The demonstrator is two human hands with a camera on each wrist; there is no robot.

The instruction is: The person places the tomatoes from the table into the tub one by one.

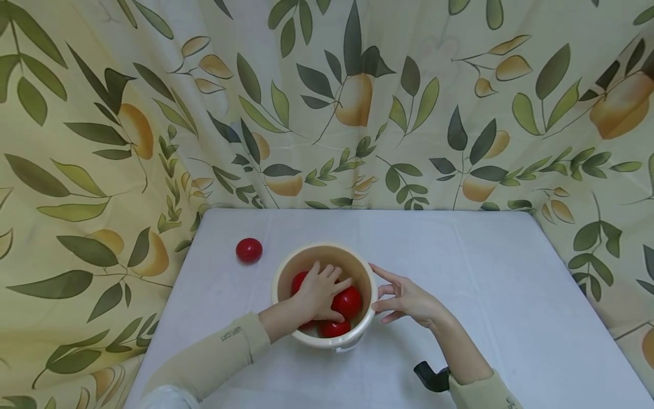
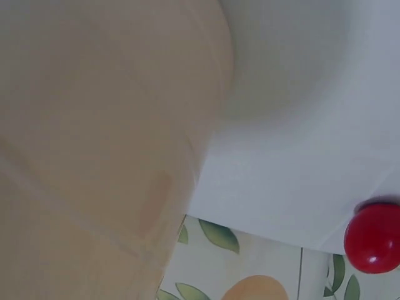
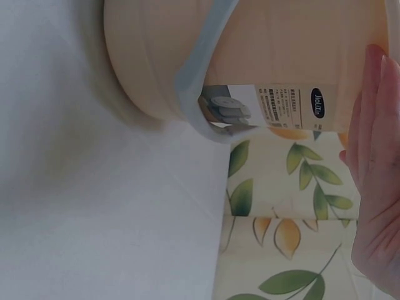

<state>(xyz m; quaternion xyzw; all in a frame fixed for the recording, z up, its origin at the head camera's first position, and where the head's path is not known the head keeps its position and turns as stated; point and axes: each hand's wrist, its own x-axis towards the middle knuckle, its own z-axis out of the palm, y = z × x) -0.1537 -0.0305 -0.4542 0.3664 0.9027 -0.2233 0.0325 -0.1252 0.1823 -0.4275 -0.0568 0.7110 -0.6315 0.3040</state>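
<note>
A cream bucket (image 1: 281, 278) stands on the table and holds several glossy red balls (image 1: 347, 302). My left hand (image 1: 321, 292) reaches inside it from the left, palm down, with fingers spread over the balls. Whatever lies beneath that palm is hidden. Against the bucket's right side, near the rim, the fingers of my right hand (image 1: 409, 301) touch the outer wall; in the right wrist view this hand (image 3: 380, 162) lies along the bucket with straight fingers. Outside the bucket, at the back left, sits one more red ball (image 1: 248, 250), also seen as a red ball (image 2: 374, 239) in the left wrist view.
A white cloth covers the table (image 1: 460, 255). Curtains with a leaf and fruit print (image 1: 327, 142) hang behind and beside it. The bucket has a pale handle (image 3: 200, 69) hanging down and a printed label (image 3: 275, 106). A black strap piece (image 1: 431, 376) sticks out by the right sleeve.
</note>
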